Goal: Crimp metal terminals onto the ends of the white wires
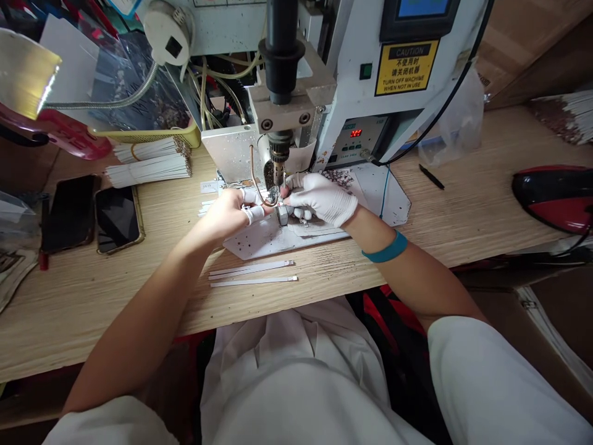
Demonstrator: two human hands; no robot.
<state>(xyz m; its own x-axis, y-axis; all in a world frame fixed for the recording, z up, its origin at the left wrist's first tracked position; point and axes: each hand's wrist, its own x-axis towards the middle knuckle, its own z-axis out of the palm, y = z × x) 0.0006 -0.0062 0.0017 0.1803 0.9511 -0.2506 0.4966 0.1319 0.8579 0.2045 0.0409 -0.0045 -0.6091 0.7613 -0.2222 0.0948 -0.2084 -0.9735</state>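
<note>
My left hand [227,213], with white finger cots on its fingers, and my right hand [319,199], in a white glove, meet under the welding head [279,154] of a bench machine. Both pinch a small metal part [281,215] just below the electrode. A bent copper wire [258,182] curves close to my left fingertips. Both hands rest over a white metal plate [273,241] speckled with dark bits. Several white strips with metal tips [252,272] lie on the wooden bench [92,309] nearer me.
Bundles of white strips [148,164] lie left of the machine, beside two phones [117,219]. Another bundle [563,116] sits at the far right, near a red and black object [553,198]. A plastic bag [456,117] hangs beside the machine. A yellow caution label [406,67] marks its front.
</note>
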